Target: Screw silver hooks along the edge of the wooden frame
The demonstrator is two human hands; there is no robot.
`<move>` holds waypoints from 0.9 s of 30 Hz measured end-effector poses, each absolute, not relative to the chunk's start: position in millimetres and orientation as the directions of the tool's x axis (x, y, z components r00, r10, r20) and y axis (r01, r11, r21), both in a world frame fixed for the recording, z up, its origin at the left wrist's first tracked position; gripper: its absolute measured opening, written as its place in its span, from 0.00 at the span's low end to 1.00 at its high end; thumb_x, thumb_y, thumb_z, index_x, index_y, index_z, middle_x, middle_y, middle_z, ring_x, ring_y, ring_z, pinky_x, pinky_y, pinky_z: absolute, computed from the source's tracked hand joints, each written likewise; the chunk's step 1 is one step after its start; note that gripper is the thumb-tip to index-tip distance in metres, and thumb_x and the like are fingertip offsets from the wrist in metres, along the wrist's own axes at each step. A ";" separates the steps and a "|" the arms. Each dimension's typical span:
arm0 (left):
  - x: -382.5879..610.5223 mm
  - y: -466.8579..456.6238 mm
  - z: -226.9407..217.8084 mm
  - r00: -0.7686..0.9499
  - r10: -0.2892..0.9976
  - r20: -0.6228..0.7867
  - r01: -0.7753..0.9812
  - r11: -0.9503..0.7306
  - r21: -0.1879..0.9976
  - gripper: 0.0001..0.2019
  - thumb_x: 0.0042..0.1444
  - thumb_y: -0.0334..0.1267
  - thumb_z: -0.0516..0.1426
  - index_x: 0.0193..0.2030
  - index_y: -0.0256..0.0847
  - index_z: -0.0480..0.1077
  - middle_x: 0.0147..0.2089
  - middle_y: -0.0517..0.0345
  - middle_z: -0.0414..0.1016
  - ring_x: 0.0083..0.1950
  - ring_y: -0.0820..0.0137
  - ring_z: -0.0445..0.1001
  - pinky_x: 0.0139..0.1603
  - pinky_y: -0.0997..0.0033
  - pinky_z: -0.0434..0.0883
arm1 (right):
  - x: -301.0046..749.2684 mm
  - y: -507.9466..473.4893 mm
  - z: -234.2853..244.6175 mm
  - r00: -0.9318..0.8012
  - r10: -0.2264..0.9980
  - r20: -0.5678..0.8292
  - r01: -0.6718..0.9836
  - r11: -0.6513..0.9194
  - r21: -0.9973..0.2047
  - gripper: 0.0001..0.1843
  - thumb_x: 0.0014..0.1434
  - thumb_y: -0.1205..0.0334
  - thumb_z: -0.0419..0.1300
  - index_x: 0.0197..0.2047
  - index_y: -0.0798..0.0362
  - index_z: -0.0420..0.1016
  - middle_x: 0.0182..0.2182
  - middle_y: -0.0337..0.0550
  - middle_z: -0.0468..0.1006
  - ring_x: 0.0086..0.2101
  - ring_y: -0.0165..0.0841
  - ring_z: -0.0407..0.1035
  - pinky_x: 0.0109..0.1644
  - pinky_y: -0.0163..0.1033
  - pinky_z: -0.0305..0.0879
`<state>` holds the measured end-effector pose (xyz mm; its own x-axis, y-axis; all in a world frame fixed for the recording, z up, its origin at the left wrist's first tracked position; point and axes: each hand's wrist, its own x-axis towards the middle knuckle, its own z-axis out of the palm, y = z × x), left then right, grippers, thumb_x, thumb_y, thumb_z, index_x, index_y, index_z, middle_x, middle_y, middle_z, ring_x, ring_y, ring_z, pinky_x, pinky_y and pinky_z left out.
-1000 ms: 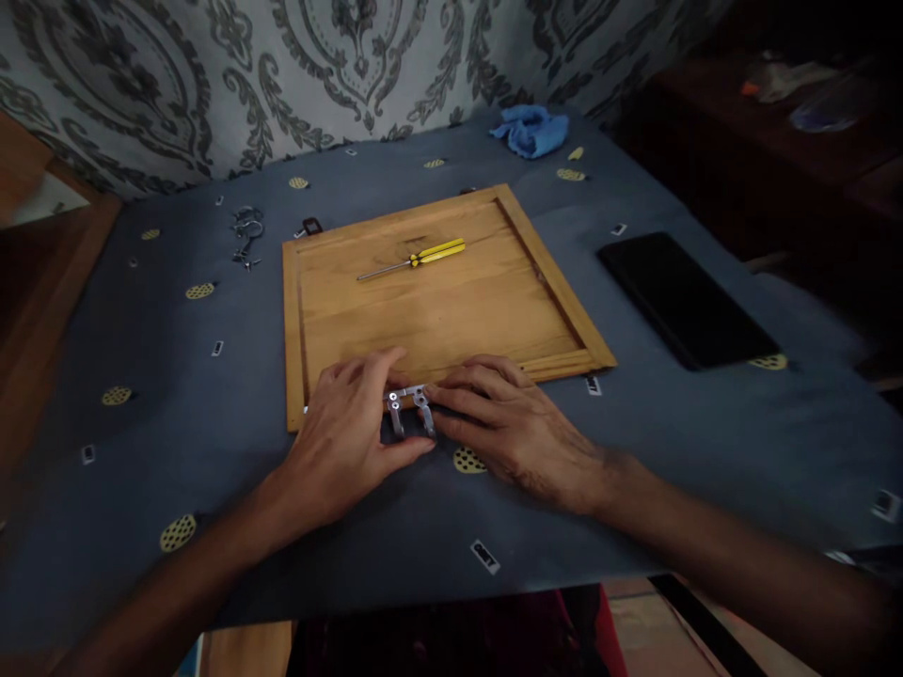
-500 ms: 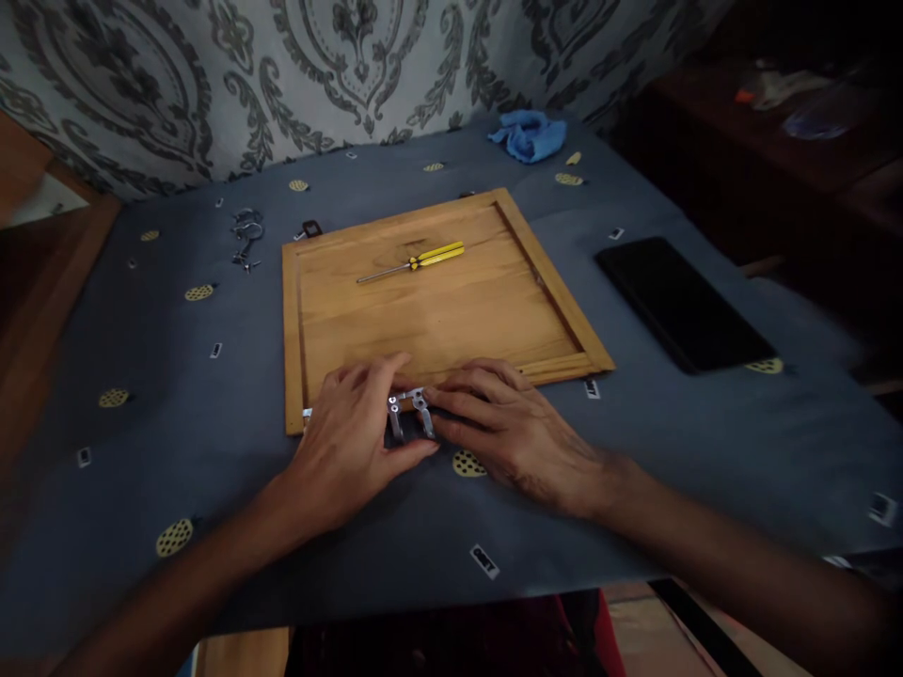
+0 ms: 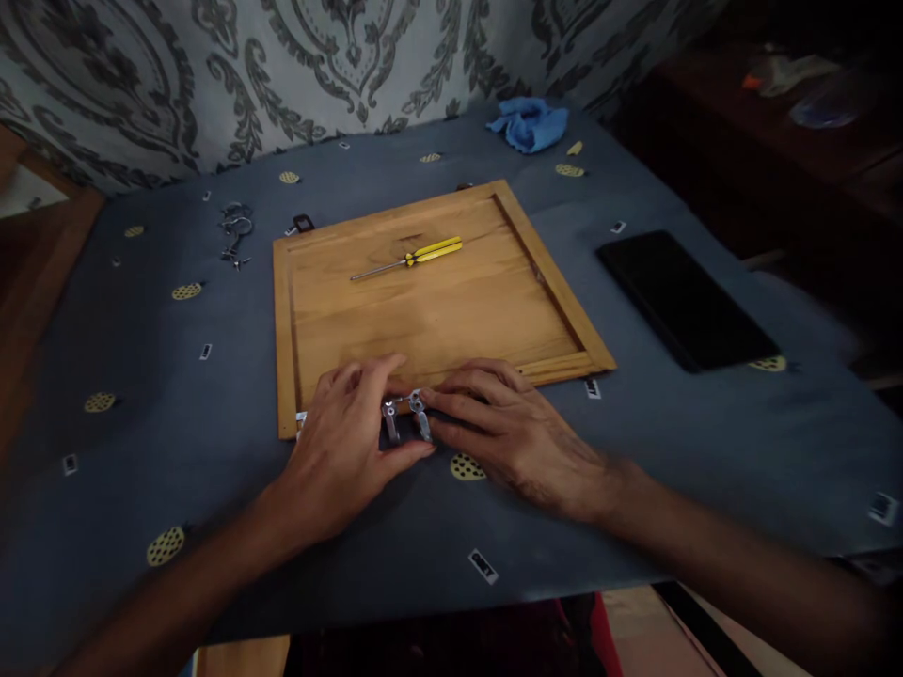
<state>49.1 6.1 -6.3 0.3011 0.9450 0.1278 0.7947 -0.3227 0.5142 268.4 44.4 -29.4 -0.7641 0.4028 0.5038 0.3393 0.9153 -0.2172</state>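
Observation:
A wooden panel point(image 3: 437, 320) with a raised frame lies flat on the table. At its near edge is a small silver metal fitting point(image 3: 391, 421), with two short legs pointing toward me and what look like screw heads. My left hand point(image 3: 345, 423) curls around the fitting's left side, thumb below it and fingers over the panel's edge. From the right, the fingertips of my right hand point(image 3: 504, 428) press against it. Fingers partly hide how it sits on the frame. A yellow-handled screwdriver point(image 3: 409, 259) rests on the panel beyond both hands.
Loose metal pieces point(image 3: 236, 230) lie at the back left. A dark loop-shaped piece point(image 3: 303, 223) sticks out behind the panel's far edge. To the right is a black phone point(image 3: 688, 301). A blue cloth point(image 3: 529, 124) sits at the back, by a patterned curtain point(image 3: 339, 56).
The view has shifted slightly. Both hands keep nearly the same pose on the metal fitting, which has moved at most a little. The screwdriver still lies on the panel.

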 end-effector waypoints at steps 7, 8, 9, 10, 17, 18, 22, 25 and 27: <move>49.8 7.3 -7.5 0.286 0.949 0.134 0.790 -0.313 0.526 0.38 0.49 0.37 0.72 0.64 0.45 0.59 0.52 0.54 0.80 0.56 0.52 0.75 0.56 0.51 0.69 | 268.7 43.6 -29.8 -0.751 0.421 0.508 0.373 0.906 -0.201 0.19 0.77 0.60 0.46 0.47 0.52 0.79 0.46 0.40 0.84 0.49 0.34 0.71 0.58 0.44 0.61; 50.0 7.5 -7.8 0.283 0.950 0.134 0.793 -0.311 0.524 0.39 0.49 0.37 0.73 0.64 0.45 0.59 0.52 0.54 0.80 0.56 0.52 0.75 0.55 0.51 0.69 | 268.7 43.6 -29.6 -0.752 0.419 0.509 0.369 0.907 -0.202 0.20 0.77 0.60 0.45 0.47 0.52 0.79 0.46 0.40 0.84 0.49 0.34 0.71 0.59 0.44 0.61; 50.1 7.8 -8.0 0.281 0.950 0.133 0.796 -0.308 0.521 0.39 0.48 0.37 0.73 0.64 0.45 0.59 0.51 0.55 0.80 0.55 0.52 0.75 0.55 0.51 0.69 | 268.7 43.6 -29.5 -0.754 0.419 0.506 0.366 0.908 -0.206 0.20 0.77 0.60 0.45 0.47 0.53 0.79 0.46 0.41 0.84 0.49 0.34 0.71 0.59 0.44 0.61; 50.1 7.9 -8.2 0.283 0.950 0.132 0.798 -0.309 0.517 0.39 0.48 0.37 0.73 0.63 0.45 0.59 0.51 0.55 0.80 0.55 0.52 0.75 0.55 0.52 0.69 | 268.8 43.7 -29.5 -0.755 0.420 0.504 0.364 0.907 -0.210 0.20 0.77 0.60 0.46 0.47 0.53 0.79 0.46 0.41 0.84 0.49 0.34 0.71 0.59 0.44 0.61; 50.0 7.6 -7.4 0.294 0.946 0.136 0.796 -0.322 0.513 0.40 0.48 0.36 0.73 0.64 0.46 0.58 0.51 0.55 0.80 0.56 0.53 0.75 0.55 0.52 0.69 | 271.0 42.7 -31.4 -0.766 0.427 0.481 0.370 0.904 -0.213 0.14 0.75 0.63 0.51 0.49 0.52 0.80 0.50 0.42 0.83 0.51 0.35 0.69 0.59 0.47 0.61; 50.2 7.4 -7.2 0.290 0.948 0.132 0.797 -0.316 0.514 0.40 0.48 0.36 0.74 0.64 0.46 0.58 0.51 0.56 0.80 0.56 0.52 0.75 0.55 0.52 0.69 | 271.0 42.6 -31.2 -0.768 0.428 0.476 0.370 0.904 -0.214 0.14 0.75 0.63 0.52 0.49 0.53 0.80 0.50 0.42 0.84 0.51 0.36 0.69 0.59 0.47 0.61; 51.0 7.0 -6.5 0.280 0.952 0.121 0.804 -0.302 0.512 0.40 0.47 0.36 0.74 0.63 0.47 0.58 0.52 0.56 0.80 0.56 0.52 0.75 0.55 0.52 0.70 | 269.9 42.9 -29.3 -0.770 0.429 0.472 0.369 0.903 -0.218 0.18 0.76 0.62 0.49 0.48 0.54 0.80 0.48 0.46 0.84 0.51 0.36 0.69 0.57 0.47 0.63; 50.9 6.9 -6.2 0.284 0.952 0.111 0.805 -0.300 0.512 0.40 0.48 0.36 0.73 0.63 0.48 0.58 0.52 0.57 0.80 0.56 0.52 0.75 0.56 0.52 0.69 | 269.5 43.4 -29.1 -0.762 0.424 0.489 0.363 0.905 -0.220 0.20 0.76 0.62 0.47 0.47 0.55 0.80 0.48 0.46 0.84 0.50 0.36 0.69 0.56 0.47 0.63; 50.7 6.7 -6.5 0.285 0.952 0.107 0.807 -0.299 0.509 0.40 0.48 0.36 0.73 0.63 0.47 0.58 0.53 0.57 0.80 0.57 0.53 0.75 0.56 0.51 0.69 | 269.7 43.4 -29.9 -0.761 0.427 0.489 0.364 0.904 -0.223 0.19 0.76 0.62 0.47 0.48 0.55 0.80 0.48 0.45 0.84 0.51 0.36 0.68 0.56 0.46 0.62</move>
<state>50.7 6.7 -6.5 0.2853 0.9524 0.1072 0.8071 -0.2991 0.5090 269.7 43.4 -29.9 -0.7610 0.4269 0.4885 0.3643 0.9043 -0.2228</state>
